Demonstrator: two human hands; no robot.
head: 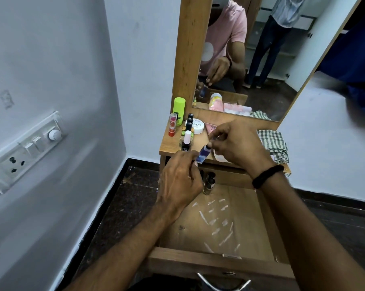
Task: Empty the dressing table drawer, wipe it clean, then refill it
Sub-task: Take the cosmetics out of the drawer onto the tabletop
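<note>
Holding a small blue bottle [203,154] just above the front edge of the dressing table top [171,147], over the back of the open drawer [219,227], with both hands closed on it. Judging it light, rigid and smooth-sided, probably glass or hard plastic, so likely slippery and liable to chip if dropped; gripping best around the body rather than by the narrow cap. Left hand [180,179] curling round the lower body, thumb and forefinger pinching it, wrist low and forearm rising from the near left. Right hand [236,143] arching over from above, fingertips [214,141] narrowed at the cap end, possibly twisting or checking it, though hard to tell; wrist bent down, black band [267,176] on it. Drawer floor showing nearly bare, scattered with pale flecks, a few small dark and metallic items [208,181] lying at its back. Standing already on the top: green bottle [179,110], red tube [172,124], nail polish bottles [186,137], round white jar [196,126], checked cloth [274,145] at the right.
</note>
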